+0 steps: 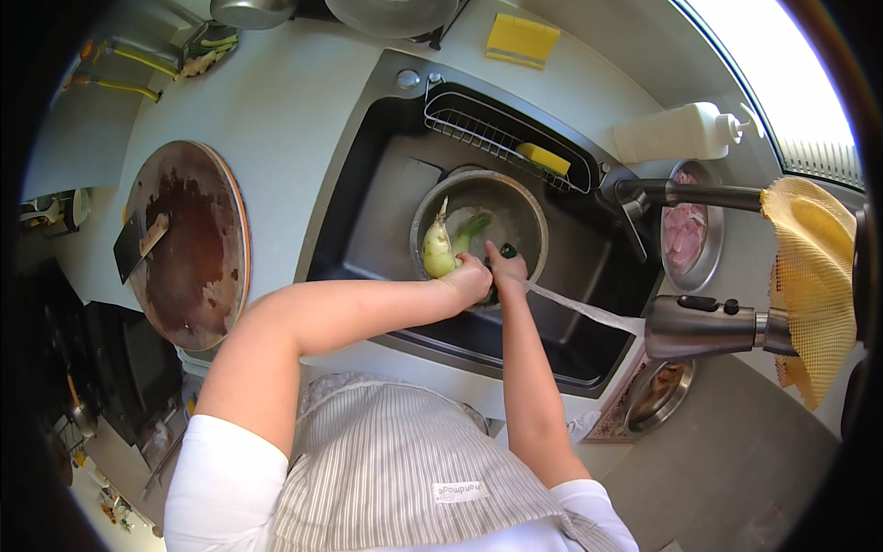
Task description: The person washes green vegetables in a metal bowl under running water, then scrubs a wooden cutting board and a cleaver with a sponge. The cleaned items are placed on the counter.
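A round metal basin (540,228) sits in the dark sink and holds some water. Inside it a pale green radish (439,250) leans on the left wall, its thin root tip up. Beside the radish lies a light green vegetable (472,233), partly under water. My right hand (509,268) is closed around a dark green vegetable (508,250), with one end showing past the fingers. My left hand (470,279) is curled right beside the radish and close to my right hand; what its fingers hold is hidden. Water (583,309) streams from the faucet head (700,327) onto my right hand.
A wire rack (476,138) with a yellow sponge (543,159) hangs at the sink's far wall. Raw meat (684,231) fills an oval metal dish to the right. On the left counter, a cleaver (141,241) rests on a round wooden chopping board (190,290). A white pump bottle (669,132) lies near the window.
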